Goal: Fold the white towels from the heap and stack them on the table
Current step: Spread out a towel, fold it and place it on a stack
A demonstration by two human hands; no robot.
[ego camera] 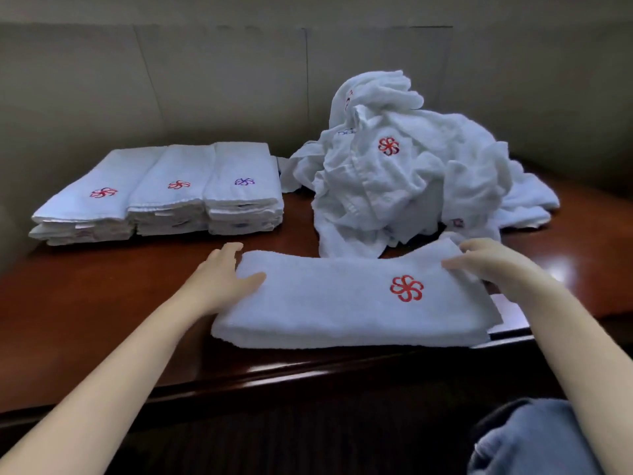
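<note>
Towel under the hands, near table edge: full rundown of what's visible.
The white terry towel with a red pinwheel logo is folded into a long band of several layers, lying flat across the dark glossy wooden table, in front of the heap of unfolded white towels. The logo faces up, right of centre. The left hand grips its left end, thumb on top; the right hand holds its right end, which looks slightly lifted.

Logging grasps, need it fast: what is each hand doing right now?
Left hand: grips the left end of the folded towel, thumb on top.
Right hand: holds the towel's right end, fingers curled over it.
</note>
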